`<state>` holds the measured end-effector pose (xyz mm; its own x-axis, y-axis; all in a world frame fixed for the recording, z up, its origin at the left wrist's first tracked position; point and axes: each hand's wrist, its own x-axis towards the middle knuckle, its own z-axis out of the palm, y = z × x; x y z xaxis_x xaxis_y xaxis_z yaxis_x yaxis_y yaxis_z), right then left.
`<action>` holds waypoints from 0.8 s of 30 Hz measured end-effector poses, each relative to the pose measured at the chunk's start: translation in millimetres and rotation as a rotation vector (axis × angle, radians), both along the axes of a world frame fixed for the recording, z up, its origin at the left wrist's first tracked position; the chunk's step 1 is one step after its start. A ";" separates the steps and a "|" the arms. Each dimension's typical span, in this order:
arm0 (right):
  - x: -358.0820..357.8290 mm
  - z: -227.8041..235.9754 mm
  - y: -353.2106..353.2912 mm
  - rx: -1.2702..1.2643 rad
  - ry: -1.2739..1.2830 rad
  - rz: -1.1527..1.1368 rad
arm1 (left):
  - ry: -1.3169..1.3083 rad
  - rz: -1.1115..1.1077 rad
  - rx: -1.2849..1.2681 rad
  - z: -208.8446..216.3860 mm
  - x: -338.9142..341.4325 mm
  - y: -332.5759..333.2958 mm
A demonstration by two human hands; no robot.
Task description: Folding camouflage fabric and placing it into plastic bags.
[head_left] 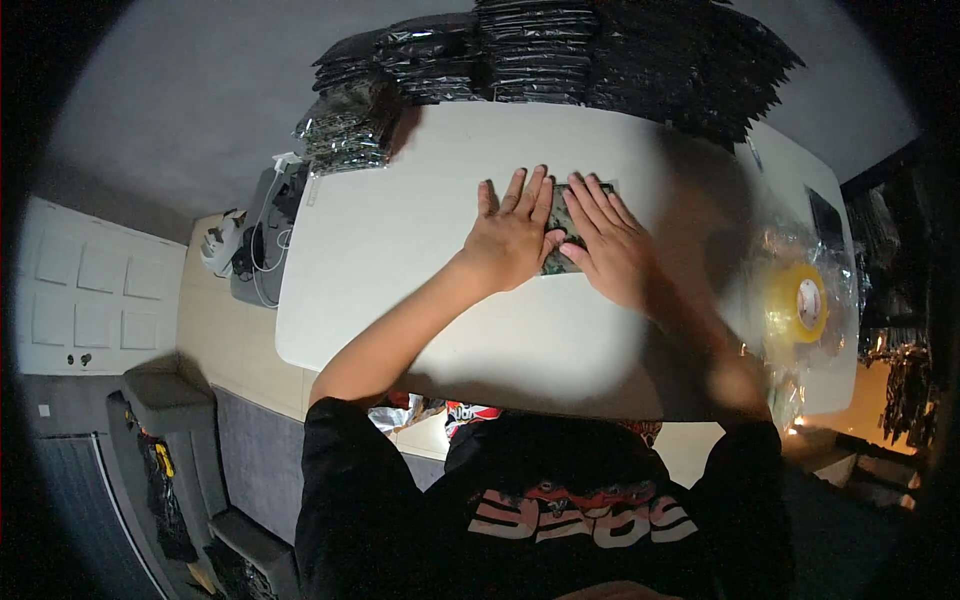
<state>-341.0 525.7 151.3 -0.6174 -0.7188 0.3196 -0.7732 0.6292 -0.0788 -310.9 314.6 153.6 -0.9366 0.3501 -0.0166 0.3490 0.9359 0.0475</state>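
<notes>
Both my hands lie flat on a small dark, patterned packet (568, 222) with a clear, shiny edge, on the white table (400, 230). My left hand (513, 230) is spread over its left side, thumb pointing inward. Across the right part rests my right hand (612, 240), fingers stretched out and pointing away from me. Between the two thumbs a strip of the packet shows; the rest of it is hidden under my palms and fingers. Neither hand grips anything.
Tall stacks of black plastic-wrapped packets (535, 55) line the table's far edge, with a smaller clear-wrapped stack (350, 130) at the far left. A roll of yellowish tape (797, 303) sits on crumpled clear plastic at the right. Left of the table stands a grey box (262, 235) with white cables.
</notes>
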 end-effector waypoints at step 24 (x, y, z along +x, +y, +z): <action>-24.6 -0.7 27.7 -0.490 -0.150 0.095 | 0.284 -0.234 0.350 49.4 -10.3 -16.4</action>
<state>-365.5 553.4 150.6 -0.6220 -0.5618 0.5454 -0.7824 0.4185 -0.4612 -321.2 298.2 202.9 -0.7828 0.4905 0.3829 0.5923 0.7760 0.2168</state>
